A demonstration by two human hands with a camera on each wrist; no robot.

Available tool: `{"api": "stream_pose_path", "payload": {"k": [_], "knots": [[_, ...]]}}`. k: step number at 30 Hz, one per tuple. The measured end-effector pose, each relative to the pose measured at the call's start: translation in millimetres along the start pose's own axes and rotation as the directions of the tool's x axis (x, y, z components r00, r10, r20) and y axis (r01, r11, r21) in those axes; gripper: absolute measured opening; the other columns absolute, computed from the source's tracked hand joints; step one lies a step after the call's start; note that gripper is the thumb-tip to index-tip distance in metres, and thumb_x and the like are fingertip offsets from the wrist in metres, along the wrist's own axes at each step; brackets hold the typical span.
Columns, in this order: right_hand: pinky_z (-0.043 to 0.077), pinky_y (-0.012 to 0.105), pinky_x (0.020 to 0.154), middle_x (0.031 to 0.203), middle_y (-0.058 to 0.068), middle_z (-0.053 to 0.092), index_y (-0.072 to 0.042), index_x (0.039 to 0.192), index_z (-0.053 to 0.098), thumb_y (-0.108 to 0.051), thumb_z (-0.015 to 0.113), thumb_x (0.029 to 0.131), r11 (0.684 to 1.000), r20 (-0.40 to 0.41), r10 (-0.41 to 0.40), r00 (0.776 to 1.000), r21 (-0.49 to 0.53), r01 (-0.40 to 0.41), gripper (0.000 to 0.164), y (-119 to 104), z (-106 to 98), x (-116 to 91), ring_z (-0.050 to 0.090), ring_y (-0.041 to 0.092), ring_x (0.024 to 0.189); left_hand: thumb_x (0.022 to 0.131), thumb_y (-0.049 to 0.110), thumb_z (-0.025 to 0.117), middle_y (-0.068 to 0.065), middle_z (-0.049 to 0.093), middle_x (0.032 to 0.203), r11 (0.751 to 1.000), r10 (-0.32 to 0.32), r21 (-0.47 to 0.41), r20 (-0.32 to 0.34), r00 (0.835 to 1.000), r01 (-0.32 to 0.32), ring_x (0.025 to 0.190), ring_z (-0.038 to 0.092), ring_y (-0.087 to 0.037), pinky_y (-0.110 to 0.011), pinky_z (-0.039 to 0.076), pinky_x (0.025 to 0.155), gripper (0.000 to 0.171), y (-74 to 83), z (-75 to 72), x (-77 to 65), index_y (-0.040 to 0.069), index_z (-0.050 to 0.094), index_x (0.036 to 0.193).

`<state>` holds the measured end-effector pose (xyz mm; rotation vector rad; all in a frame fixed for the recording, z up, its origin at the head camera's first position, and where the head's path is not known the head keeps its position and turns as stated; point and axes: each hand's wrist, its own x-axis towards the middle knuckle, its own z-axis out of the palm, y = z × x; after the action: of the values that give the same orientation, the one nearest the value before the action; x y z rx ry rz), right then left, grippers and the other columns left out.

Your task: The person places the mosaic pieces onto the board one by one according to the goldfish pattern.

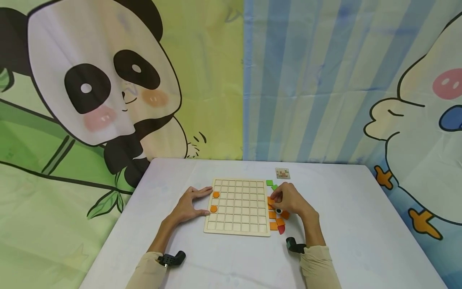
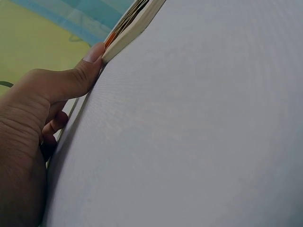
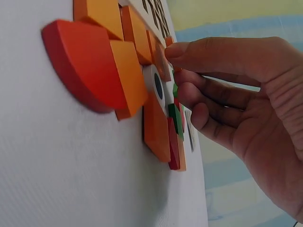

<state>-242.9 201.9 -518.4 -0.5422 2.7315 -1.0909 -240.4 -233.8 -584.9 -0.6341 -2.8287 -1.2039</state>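
Note:
A pale wooden grid board (image 1: pixel 240 230) lies on the white table, with two round orange pieces (image 1: pixel 216 194) near its left edge. My left hand (image 1: pixel 187 204) spreads thumb and fingers against that edge; in the left wrist view the thumb (image 2: pixel 87 71) presses at the board's rim. Beside the board's right edge, my right hand (image 1: pixel 291 197) bends over a group of wooden pieces. Thumb and fingertips pinch an orange block (image 3: pixel 162 61) there, partly hidden by the thumb. A round white piece with a dark centre (image 3: pixel 156 84) sits just under the fingers.
Several orange blocks (image 1: pixel 272 215) and a red quarter-round block (image 3: pixel 85 64) lie along the board's right side. Green blocks (image 1: pixel 269 182) are farther back. Behind them is a small patterned card (image 1: pixel 282 173). A printed cloth backdrop (image 1: pixel 288 80) rises behind the table.

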Motion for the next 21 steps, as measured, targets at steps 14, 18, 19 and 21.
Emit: {"api": "stream_pose_path", "payload": {"k": [14,18,19,21], "knots": [[0.058,0.026,0.069,0.084,0.004,0.077,-0.003,0.096,0.084,-0.004,0.092,0.083,0.995,0.025,-0.085,0.996,0.054,0.084,0.016,-15.4,7.7,7.7,0.064,0.013,0.073,0.075,0.041,0.101,0.01,0.056,0.166,0.999,-0.03,-0.021,0.003,1.0,0.03,0.099,0.042,-0.013,-0.034,0.038,0.095,0.091,0.6,-0.1,-0.3,0.027,0.062,0.156],[0.057,0.025,0.069,0.085,0.003,0.076,-0.004,0.097,0.084,-0.005,0.092,0.084,0.996,0.038,-0.074,0.997,0.059,0.071,0.016,-18.8,11.2,8.6,0.064,0.014,0.072,0.076,0.041,0.101,0.006,0.056,0.167,0.999,-0.027,-0.035,0.011,1.0,0.027,0.1,0.042,-0.015,-0.036,0.038,0.096,0.091,1.3,0.2,-0.5,0.025,0.062,0.156],[0.057,0.025,0.069,0.085,0.003,0.076,-0.004,0.097,0.084,-0.006,0.092,0.084,0.996,0.04,-0.072,0.997,0.062,0.069,0.015,-19.6,12.1,8.9,0.064,0.014,0.072,0.076,0.041,0.101,0.007,0.056,0.167,0.999,-0.028,-0.035,0.01,1.0,0.029,0.1,0.042,-0.014,-0.035,0.038,0.096,0.091,1.2,0.1,-0.6,0.025,0.062,0.156],[0.057,0.025,0.068,0.086,0.004,0.076,-0.004,0.097,0.084,-0.005,0.091,0.085,0.995,0.039,-0.076,0.996,0.068,0.073,0.014,-20.9,13.5,9.5,0.064,0.014,0.071,0.076,0.041,0.101,0.007,0.056,0.167,0.999,-0.023,-0.027,0.006,1.0,0.023,0.099,0.042,-0.014,-0.034,0.037,0.095,0.09,0.5,0.5,-0.4,0.026,0.062,0.156]]}}
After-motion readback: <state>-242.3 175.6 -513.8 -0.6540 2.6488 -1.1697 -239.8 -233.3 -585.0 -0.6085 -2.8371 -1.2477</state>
